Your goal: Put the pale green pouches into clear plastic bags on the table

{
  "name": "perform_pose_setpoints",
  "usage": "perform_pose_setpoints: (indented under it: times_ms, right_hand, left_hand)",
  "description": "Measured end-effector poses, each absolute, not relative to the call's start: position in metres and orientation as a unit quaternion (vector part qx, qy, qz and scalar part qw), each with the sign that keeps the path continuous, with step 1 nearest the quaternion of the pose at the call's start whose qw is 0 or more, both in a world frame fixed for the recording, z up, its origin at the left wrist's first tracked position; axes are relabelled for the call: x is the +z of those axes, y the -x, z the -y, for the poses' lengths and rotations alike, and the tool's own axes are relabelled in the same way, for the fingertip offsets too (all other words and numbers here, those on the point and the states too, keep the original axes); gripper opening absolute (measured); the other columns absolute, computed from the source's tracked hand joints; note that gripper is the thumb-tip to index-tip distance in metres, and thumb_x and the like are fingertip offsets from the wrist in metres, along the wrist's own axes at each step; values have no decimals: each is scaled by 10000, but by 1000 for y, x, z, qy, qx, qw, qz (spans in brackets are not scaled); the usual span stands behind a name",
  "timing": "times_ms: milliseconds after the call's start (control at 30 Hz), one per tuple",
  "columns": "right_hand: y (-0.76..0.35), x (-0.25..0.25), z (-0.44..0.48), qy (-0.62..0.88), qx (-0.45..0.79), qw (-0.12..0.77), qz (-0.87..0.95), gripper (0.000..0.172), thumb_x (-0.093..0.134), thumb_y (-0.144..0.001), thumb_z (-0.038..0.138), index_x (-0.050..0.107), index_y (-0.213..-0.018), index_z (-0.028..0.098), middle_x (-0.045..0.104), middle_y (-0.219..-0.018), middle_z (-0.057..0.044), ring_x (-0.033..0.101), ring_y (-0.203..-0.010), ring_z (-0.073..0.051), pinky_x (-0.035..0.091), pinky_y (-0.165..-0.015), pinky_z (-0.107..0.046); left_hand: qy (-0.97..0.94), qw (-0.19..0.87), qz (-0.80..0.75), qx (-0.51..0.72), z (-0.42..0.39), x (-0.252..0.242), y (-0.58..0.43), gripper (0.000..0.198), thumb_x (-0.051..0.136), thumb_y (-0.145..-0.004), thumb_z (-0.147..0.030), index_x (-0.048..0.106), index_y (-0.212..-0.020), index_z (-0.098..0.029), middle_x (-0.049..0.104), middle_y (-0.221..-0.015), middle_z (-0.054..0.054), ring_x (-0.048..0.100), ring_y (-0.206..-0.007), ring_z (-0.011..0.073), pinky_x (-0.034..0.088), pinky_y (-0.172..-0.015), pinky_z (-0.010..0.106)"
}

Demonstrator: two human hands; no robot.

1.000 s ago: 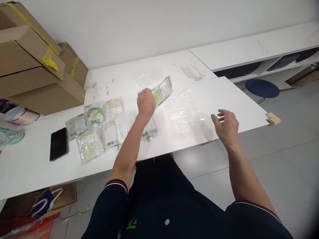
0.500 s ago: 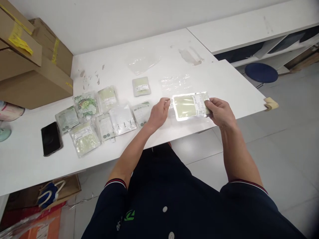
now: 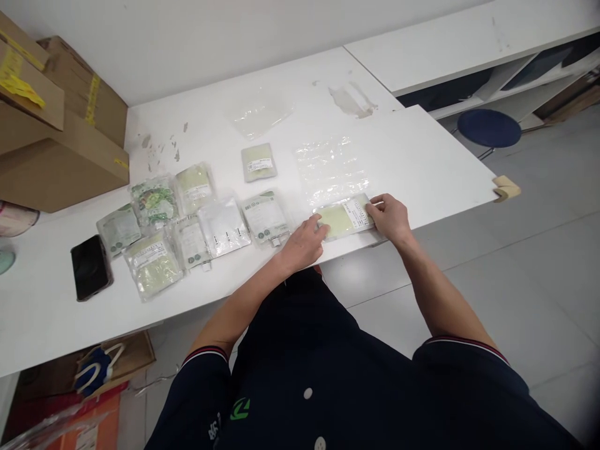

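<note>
A pale green sealed pouch (image 3: 345, 218) lies flat near the front edge of the white table (image 3: 422, 156). My left hand (image 3: 304, 240) presses its left end with the fingertips. My right hand (image 3: 391, 217) grips its right end. Just behind the pouch lies a clear plastic bag (image 3: 330, 164). Several more pouches (image 3: 187, 219) are spread out to the left, and one small pouch (image 3: 259, 161) sits alone further back.
A black phone (image 3: 90, 267) lies at the left of the table. Cardboard boxes (image 3: 51, 125) stand at the back left. Another clear bag (image 3: 260, 112) lies at the back. A blue stool (image 3: 489, 127) stands on the floor at the right, under a white shelf.
My left hand carried the pouch from the back over to the right, my right hand took its other end, and both hands lowered it flat near the table's front edge.
</note>
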State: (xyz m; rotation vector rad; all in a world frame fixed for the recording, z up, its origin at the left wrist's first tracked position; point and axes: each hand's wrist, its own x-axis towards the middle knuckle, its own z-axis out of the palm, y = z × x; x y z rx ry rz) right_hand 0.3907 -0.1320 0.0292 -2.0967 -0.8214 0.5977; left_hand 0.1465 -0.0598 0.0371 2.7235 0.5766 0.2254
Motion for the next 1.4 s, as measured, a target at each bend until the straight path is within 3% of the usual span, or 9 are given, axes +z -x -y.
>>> perform_pose_setpoints:
  times_ms: [333,500,667,767,867,967,1100,1233,1400]
  right_hand:
    - [-380,23,127,827,214,432,288,207,593,-835,304,616,-991,169,659,-800,-64,592,-616,-167,492,-468,-292]
    - [-379,30,132,827,174,371,385,437,543,-898,468,595,-1187,144,660,-1128,-178,662,-906,-279,572,-762,-476]
    - [-388,49,164,699,87,209,678,622,596,-865,586,520,-1387,257,387,-1564,-105,281,-1459,-390,352,-1103,-598]
    - [-392,64,175,660,88,191,722,405,455,-979,455,578,-1326,286,614,-1362,-74,490,-1337,-319,406,-1062,-544]
    - [-393,83,162,655,103,221,716,348,383,-1011,395,667,-1149,250,719,-1114,-73,654,-1063,-264,488,-922,-442]
    - [-397,97,127,685,149,210,682,331,410,-993,436,668,-1040,235,716,-948,-63,650,-835,-231,476,-739,-376]
    - [-403,88,79,731,215,181,622,301,400,-979,362,620,-838,210,648,-761,-42,558,-659,-176,402,-617,-318]
    - [-404,64,61,765,202,130,597,294,398,-969,315,616,-811,197,660,-828,-78,584,-736,-206,425,-647,-336]
    - [-385,47,85,765,5,127,632,401,510,-937,411,610,-1224,149,530,-1369,-212,501,-1227,-374,462,-912,-509]
  left_hand:
    - [-980,38,-166,103,50,21,-146,360,307,-962,-51,528,-1240,-107,533,-1388,215,612,-1139,258,585,-809,365]
    - [-976,32,-140,162,41,11,-152,361,320,-965,-17,614,-1150,-118,659,-1238,163,646,-1034,210,558,-877,364]
    - [-942,95,-182,266,45,21,-147,274,402,-998,-143,662,-1079,-178,719,-1151,90,620,-1091,235,530,-913,418]
    - [-908,198,-188,317,50,36,-140,232,429,-1014,-239,651,-1049,-182,729,-1072,71,625,-1105,211,512,-936,374]
    - [-862,293,-254,325,43,49,-140,261,422,-1023,-325,621,-934,-183,692,-848,24,631,-775,133,486,-714,255]
    - [-818,322,-354,318,20,52,-152,325,428,-1013,-355,525,-745,-199,511,-610,-35,456,-559,104,368,-580,245]
    - [-806,281,-430,294,-18,42,-177,374,424,-1002,-279,392,-637,-209,488,-631,-9,450,-624,136,345,-631,275]
    - [-826,256,-466,186,-37,35,-199,316,357,-1020,-285,500,-748,-210,603,-723,41,548,-702,182,381,-674,298]
    - [-853,187,-481,75,-40,36,-213,231,410,-991,-248,517,-1184,-180,670,-954,129,640,-910,268,428,-784,350]
